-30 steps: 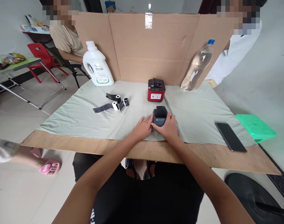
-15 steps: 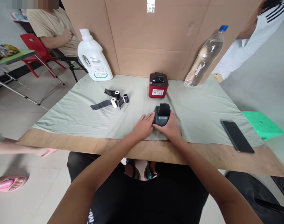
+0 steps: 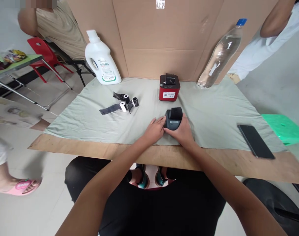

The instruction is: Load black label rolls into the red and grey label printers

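A small dark grey portable printer (image 3: 172, 124) rests on the cloth near the table's front, a black paper strip (image 3: 176, 113) curling out of its top. My right hand (image 3: 185, 132) wraps around its right side and front, thumb along the front edge. Stretched out on the cloth, my left hand (image 3: 154, 130) touches the printer's left side with its fingertips. Behind it stands a red and black printer (image 3: 169, 90) with a similar black strip on top. To the left lie several small paper rolls (image 3: 123, 106) with dark strips unrolled.
A white detergent jug (image 3: 102, 59) and a clear bottle (image 3: 220, 54) stand at the back before a cardboard panel (image 3: 164, 36). A phone (image 3: 255, 141) lies at the right. A green stool (image 3: 284, 127) is beyond the table. Other people are at both sides.
The view has shifted slightly, and the table's things appear a little further right. Both hands keep their places at the portable printer. A passer-by at the left has stepped further into view.
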`<state>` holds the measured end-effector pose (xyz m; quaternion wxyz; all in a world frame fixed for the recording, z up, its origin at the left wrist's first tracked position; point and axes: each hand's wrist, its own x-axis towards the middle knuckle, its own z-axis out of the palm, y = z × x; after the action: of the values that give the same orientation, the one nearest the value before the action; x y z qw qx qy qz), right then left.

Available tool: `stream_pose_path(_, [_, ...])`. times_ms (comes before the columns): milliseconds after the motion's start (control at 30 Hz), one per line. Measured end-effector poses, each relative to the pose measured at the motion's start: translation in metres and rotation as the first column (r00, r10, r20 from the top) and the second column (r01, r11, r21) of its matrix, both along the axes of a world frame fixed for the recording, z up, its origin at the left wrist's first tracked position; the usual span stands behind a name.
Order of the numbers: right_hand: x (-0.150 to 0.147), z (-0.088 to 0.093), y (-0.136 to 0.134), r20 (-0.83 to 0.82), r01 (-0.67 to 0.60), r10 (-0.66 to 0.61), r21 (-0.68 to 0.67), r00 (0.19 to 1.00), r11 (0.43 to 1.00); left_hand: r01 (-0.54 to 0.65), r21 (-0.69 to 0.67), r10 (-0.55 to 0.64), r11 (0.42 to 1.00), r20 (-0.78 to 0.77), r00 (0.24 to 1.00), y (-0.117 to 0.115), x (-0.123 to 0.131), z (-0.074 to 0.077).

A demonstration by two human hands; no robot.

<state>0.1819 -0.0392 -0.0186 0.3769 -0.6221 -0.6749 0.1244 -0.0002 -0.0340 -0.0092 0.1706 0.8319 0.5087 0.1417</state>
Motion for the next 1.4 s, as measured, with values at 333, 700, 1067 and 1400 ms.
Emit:
stream_pose_path(333, [0.0002, 0.0039, -0.0014, 0.003, -0.005, 0.005, -0.017, 1.0, 1.0, 0.001, 0.004, -0.001, 1.0, -0.009, 1.0, 0.0, 0.0001, -0.0003])
stream_pose_path(700, [-0.0001, 0.0022, 0.0002, -0.003, -0.001, 0.001, -0.008, 1.0, 1.0, -0.038, 0.01, 0.038, 0.999, -0.026, 0.999, -0.0033, 0.0028, 0.0046])
stream_pose_path(1067, [0.0003, 0.0015, 0.0016, -0.054, -0.019, 0.019, 0.004, 0.998, 1.0, -0.078, 0.021, 0.077, 0.997, 0.012, 0.997, -0.0028, 0.0028, 0.0008])
stream_pose_path(1400, [-0.0023, 0.0, -0.0007, -0.127, -0.007, 0.018, 0.09, 0.992, 0.996, -0.107, 0.04, 0.105, 0.993, 0.066, 0.992, -0.0016, 0.0019, 0.001])
